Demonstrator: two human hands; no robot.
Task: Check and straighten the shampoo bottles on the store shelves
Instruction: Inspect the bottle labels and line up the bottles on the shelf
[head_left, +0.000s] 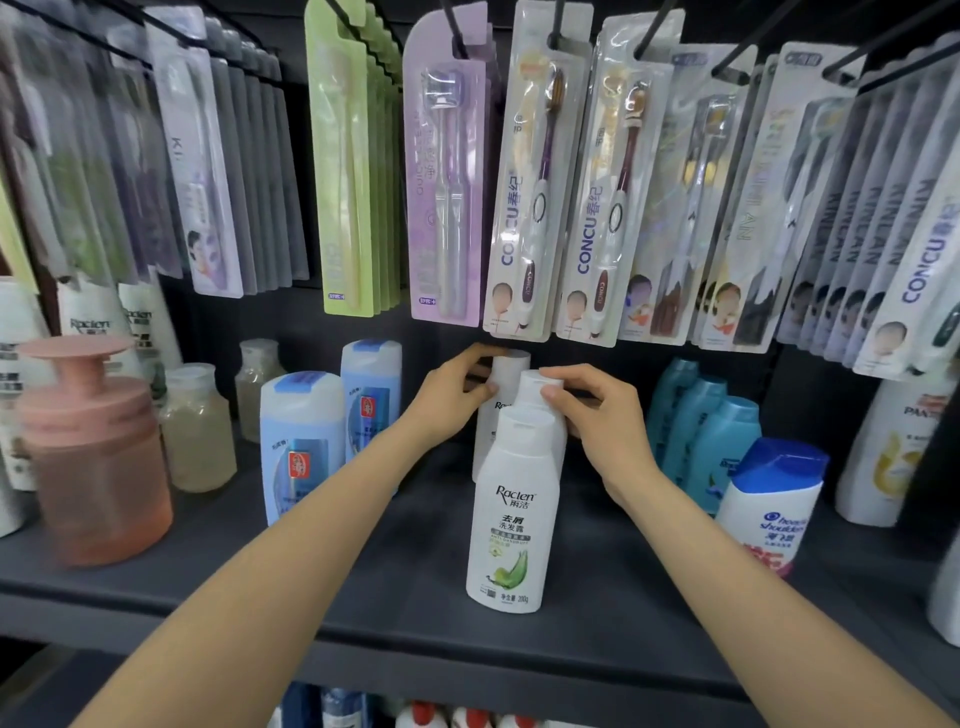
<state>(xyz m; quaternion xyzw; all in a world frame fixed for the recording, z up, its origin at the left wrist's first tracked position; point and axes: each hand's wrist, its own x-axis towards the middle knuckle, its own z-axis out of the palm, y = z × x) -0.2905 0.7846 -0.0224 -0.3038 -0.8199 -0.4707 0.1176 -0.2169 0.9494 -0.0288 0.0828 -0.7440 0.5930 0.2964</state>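
Three white shampoo bottles stand in a row, front to back, on the dark shelf. The front bottle stands upright with its green-leaf label facing me. My left hand grips the cap end of the rear bottle. My right hand holds the cap of the middle bottle, thumb on its front. The lower bodies of the rear two bottles are hidden behind the front one.
Two blue bottles stand to the left, teal bottles and a blue-capped white bottle to the right. A pink pump jar sits far left. Hanging toothbrush packs reach low just above the bottles.
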